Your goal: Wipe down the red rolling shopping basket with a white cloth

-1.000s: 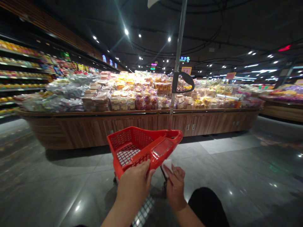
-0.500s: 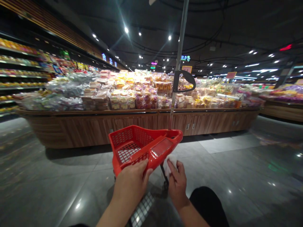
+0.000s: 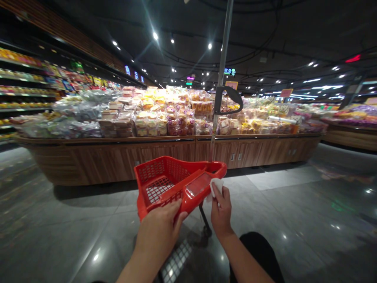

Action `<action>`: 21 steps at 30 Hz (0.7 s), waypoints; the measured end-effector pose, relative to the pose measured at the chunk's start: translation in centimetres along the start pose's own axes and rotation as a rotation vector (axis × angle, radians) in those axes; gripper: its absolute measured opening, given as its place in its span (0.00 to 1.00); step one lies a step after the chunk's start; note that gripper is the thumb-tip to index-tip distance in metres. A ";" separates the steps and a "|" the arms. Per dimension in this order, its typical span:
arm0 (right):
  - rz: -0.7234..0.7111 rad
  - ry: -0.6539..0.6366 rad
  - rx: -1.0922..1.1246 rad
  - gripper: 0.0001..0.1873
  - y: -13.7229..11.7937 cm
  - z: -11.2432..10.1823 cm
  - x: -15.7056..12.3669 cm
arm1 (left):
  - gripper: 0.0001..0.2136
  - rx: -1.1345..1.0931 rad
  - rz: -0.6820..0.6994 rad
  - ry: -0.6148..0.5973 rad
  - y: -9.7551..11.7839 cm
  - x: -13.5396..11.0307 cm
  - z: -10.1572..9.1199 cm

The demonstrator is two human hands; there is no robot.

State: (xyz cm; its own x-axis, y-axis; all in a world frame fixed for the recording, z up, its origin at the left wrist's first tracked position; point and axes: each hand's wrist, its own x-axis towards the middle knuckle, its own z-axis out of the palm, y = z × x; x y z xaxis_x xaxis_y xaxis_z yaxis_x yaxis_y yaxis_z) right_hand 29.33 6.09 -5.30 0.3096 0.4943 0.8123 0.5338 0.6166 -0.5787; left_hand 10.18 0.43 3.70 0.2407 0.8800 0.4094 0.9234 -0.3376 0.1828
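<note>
Two bare hands, left hand [image 3: 157,231] gripping the rim of one red plastic shopping cart [image 3: 165,177], right hand [image 3: 221,208] pinching one white paper tissue [image 3: 216,187]

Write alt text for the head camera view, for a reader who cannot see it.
A left hand grips a red shopping cart while the right hand pinches a white tissue, before a wooden supermarket display piled with bagged baked goods.

Supermarket. Long wooden island display [image 3: 118,159] at twelve, heaped with bagged baked goods [image 3: 153,118]; stocked shelves [image 3: 23,86] at ten; price sign [image 3: 286,92] at one; second counter [image 3: 353,139] at two; red shopping cart [image 3: 165,184] just ahead.
</note>
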 end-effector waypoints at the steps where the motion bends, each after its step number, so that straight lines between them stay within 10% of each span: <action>1: 0.018 0.021 0.000 0.28 0.0 0.1 -0.1 | 0.16 -0.001 0.000 -0.001 0.0 0.0 0.0; 15: -0.015 -0.046 -0.071 0.28 0.1 -2.1 3.1 | 0.16 -0.027 -0.022 -0.021 -1.9 -0.4 -0.8; 21: -0.135 -0.453 -0.311 0.27 -0.6 -2.8 8.1 | 0.18 -0.038 -0.024 -0.028 -2.0 -1.0 -1.4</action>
State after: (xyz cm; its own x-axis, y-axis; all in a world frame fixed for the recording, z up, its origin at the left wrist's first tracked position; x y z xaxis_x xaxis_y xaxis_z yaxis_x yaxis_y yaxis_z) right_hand 33.75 8.04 1.83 -0.1097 0.6793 0.7256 0.7732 0.5170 -0.3671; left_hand 7.67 -0.28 4.21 0.2270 0.8968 0.3797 0.9171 -0.3280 0.2265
